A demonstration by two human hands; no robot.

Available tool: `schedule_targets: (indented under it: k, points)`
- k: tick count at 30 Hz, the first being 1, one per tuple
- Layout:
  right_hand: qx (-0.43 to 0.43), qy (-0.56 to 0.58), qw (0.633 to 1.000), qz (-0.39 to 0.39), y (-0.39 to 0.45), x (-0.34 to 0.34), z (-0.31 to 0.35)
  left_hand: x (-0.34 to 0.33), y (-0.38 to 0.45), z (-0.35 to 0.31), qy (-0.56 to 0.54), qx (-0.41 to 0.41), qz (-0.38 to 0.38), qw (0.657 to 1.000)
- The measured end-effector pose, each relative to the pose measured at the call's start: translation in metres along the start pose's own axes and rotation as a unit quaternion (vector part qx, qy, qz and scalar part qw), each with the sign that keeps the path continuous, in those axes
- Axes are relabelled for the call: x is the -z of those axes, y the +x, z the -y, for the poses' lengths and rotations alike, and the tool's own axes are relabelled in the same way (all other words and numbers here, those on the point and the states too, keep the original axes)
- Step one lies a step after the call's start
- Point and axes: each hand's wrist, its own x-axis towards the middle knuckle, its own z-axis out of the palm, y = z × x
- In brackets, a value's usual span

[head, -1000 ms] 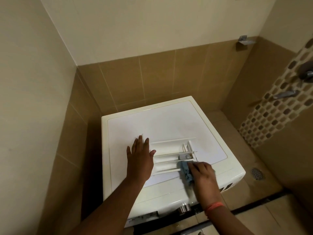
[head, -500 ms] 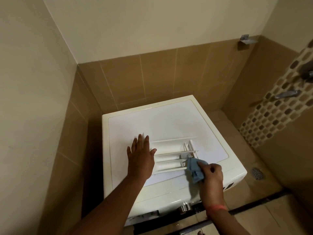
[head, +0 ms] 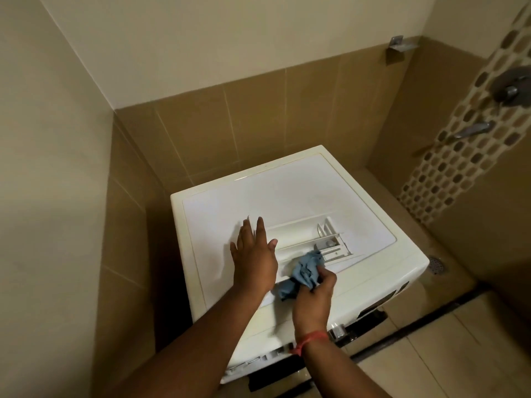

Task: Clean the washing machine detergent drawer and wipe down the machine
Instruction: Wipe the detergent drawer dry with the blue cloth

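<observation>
Head view: a white, box-shaped washing machine [head: 287,196] stands in the corner of a tiled room, seen from above, its flat top filling the middle of the picture. On that top lies the white plastic detergent drawer [head: 304,239], taken out of the machine and resting lengthwise, with its long open compartments running from about 9 o'clock to 3 o'clock and its small ribbed insert and siphon cap at the 3 o'clock end.

The left hand [head: 254,254] lies flat, palm down, on the machine top at the drawer's 9 o'clock end. Its fingers [head: 260,225] are straight and close together, pointing toward 12 o'clock, and the thumb is spread out toward 3 o'clock, touching the drawer's end.

The right hand [head: 313,297] is at the drawer's 6 o'clock side. Its fingers are curled and pinch a crumpled light-blue cleaning cloth [head: 304,271], which is bunched against the near wall of the drawer, with part of it hanging down toward 7 o'clock onto the machine top. A thin red-orange thread band [head: 309,340] circles the right wrist.

At the machine's front edge, near 5 o'clock, a shiny metal knob [head: 336,329] and a dark control panel [head: 376,305] show. On the beige floor at 3 o'clock of the machine sits a round metal floor drain [head: 438,265]. On the mosaic-tiled wall at 2 o'clock are a chrome tap lever [head: 471,130] and a round chrome valve [head: 511,87]; a small metal wall bracket [head: 399,44] sits at 1 o'clock.
</observation>
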Motion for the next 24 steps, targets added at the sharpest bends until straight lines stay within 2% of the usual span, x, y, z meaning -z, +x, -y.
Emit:
schedule_targets:
  k: [3, 5, 7, 8, 10, 11, 12, 14, 15, 16, 19, 21, 24]
  points:
    - [0.038, -0.036, 0.993, 0.102, -0.016, 0.005, -0.005, -0.002, 0.001, 0.003, -0.010, 0.000, 0.003, 1.000]
    - [0.023, -0.039, 0.987, 0.152, -0.010, 0.021, 0.000, -0.001, 0.000, 0.004, -0.014, 0.005, 0.005, 1.000]
    - [0.012, -0.003, 0.989, 0.145, 0.003, 0.041, 0.017, 0.000, 0.000, 0.005, -0.014, 0.009, 0.003, 1.000]
    - [0.026, 0.001, 0.993, 0.115, 0.012, 0.050, 0.028, 0.000, 0.000, 0.005, -0.015, 0.010, 0.004, 1.000]
    - [0.147, -0.116, 0.981, 0.052, 0.035, 0.060, 0.047, 0.000, 0.000, 0.005, -0.020, 0.015, 0.008, 1.000]
    - [0.222, -0.219, 0.949, 0.049, 0.045, 0.060, 0.054, 0.000, 0.000, 0.004, -0.021, 0.017, 0.009, 1.000]
    - [0.285, -0.320, 0.900, 0.075, 0.052, 0.056, 0.057, 0.001, -0.001, 0.004, -0.021, 0.019, 0.009, 1.000]
    - [0.341, -0.474, 0.795, 0.161, 0.054, 0.040, 0.058, 0.002, -0.002, 0.003, -0.020, 0.022, 0.007, 1.000]
    - [0.356, -0.514, 0.756, 0.193, 0.051, 0.032, 0.056, 0.002, -0.002, 0.003, -0.018, 0.022, 0.006, 1.000]
    - [0.375, -0.528, 0.731, 0.215, 0.047, 0.027, 0.051, 0.002, -0.002, 0.002, -0.017, 0.023, 0.005, 1.000]
    - [0.431, -0.514, 0.693, 0.265, 0.038, 0.025, 0.046, 0.001, -0.001, 0.002, -0.005, 0.027, -0.001, 1.000]
    - [0.453, -0.536, 0.639, 0.313, 0.040, 0.032, 0.047, 0.001, 0.000, 0.001, 0.006, 0.030, -0.003, 1.000]
    - [0.428, -0.612, 0.578, 0.330, 0.058, 0.042, 0.061, 0.000, 0.000, 0.000, 0.032, 0.030, -0.006, 0.999]
